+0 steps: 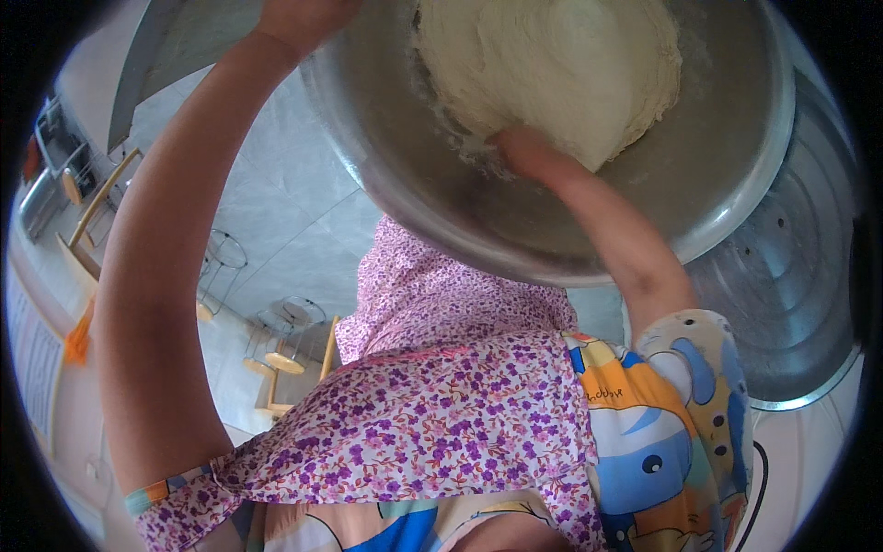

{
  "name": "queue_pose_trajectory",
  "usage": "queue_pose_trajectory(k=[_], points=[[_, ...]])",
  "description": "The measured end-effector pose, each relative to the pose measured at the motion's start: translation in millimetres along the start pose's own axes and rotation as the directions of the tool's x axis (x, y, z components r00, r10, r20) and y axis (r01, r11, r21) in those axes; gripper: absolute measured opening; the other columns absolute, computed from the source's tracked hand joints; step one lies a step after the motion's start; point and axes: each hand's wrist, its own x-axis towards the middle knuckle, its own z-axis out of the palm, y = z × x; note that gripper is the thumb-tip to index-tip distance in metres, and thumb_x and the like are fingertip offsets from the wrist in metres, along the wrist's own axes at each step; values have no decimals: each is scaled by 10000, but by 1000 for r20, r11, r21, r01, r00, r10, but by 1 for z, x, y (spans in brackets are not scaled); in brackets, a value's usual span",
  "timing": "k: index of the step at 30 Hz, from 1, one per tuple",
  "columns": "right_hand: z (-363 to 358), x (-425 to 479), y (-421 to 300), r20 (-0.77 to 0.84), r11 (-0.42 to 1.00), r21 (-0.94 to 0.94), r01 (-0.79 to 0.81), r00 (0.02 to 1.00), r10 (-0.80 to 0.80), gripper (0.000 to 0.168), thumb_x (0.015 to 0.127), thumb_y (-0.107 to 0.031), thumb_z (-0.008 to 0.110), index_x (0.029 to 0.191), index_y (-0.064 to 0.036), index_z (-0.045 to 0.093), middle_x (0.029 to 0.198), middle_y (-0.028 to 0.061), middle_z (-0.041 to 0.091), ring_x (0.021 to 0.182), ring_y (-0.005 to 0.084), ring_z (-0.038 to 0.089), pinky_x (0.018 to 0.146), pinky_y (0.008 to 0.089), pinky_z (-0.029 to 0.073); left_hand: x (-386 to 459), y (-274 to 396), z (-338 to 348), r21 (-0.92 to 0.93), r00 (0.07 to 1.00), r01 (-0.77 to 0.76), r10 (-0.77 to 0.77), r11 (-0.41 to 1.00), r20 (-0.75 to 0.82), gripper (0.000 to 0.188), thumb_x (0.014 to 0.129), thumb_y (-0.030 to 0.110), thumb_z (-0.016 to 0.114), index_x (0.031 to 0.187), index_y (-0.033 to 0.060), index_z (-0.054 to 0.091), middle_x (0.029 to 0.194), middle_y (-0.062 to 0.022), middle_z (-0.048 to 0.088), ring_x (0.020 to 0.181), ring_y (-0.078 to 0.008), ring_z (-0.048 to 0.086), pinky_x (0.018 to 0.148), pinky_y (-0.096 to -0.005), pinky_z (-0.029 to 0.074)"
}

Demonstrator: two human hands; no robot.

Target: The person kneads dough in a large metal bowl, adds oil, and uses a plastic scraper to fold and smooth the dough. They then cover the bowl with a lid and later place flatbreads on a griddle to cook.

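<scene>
A large metal bowl [386, 117] takes up the upper part of the view, its rim close to my apron. Inside it lies a broad mass of pale dough [552, 62], smooth on top and ragged along its edges. My right hand [528, 152] reaches into the bowl and touches the near edge of the dough; the fingers are blurred and partly hidden. Floury scraps stick to the bowl wall beside it. At the bowl's left rim is my left hand [310, 21], cut off by the top of the picture, so its fingers and grip do not show.
A round ridged metal lid or pan [779, 276] lies to the right, partly behind the bowl. Several wood-topped stools [285, 362] stand on the grey tiled floor [276, 186]. A curved metal panel [186, 48] is at upper left. A black cable [761, 476] hangs at lower right.
</scene>
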Motion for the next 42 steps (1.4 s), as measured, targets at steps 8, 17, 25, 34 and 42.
queue_pose_trajectory(k=[8,17,25,34,42], points=[[-60,-60,17,392,969,227,94,902,-179,342,734,-48,629,1068,-96,682,956,198,683,925,382,652,778,478,517,-5,2,1,46,999,-31,31,998,-6,139,722,-9,591,834,71,615,886,-95,642,1143,-339,554,974,-425,452],[9,-51,-11,68,986,167,-16,998,5,429,757,-18,573,1153,-157,665,1043,150,675,950,375,638,833,463,511,-4,26,14,-15,992,127,-127,992,5,154,708,4,594,839,76,631,904,-85,645,1153,-328,553,947,-430,465],[-20,5,-57,-229,962,274,13,972,52,330,770,-52,591,1088,-97,666,968,181,679,924,376,655,788,491,523,5,26,1,-16,999,23,-23,1000,39,158,703,5,594,844,56,640,889,-71,657,1130,-340,566,966,-427,458],[-19,-34,-32,-206,926,372,-55,969,140,228,783,-140,617,977,-41,684,946,218,662,910,400,631,819,478,493,7,54,19,105,986,100,-113,989,126,277,758,9,577,1002,92,676,1067,-75,671,1228,-320,513,997,-405,445],[-42,1,-85,-381,732,681,-28,840,386,362,797,-65,603,1156,-84,652,1087,233,644,1037,374,617,899,440,488,17,82,26,64,977,143,-151,988,151,233,784,14,560,969,101,673,1032,-66,678,1221,-317,513,980,-414,445]])
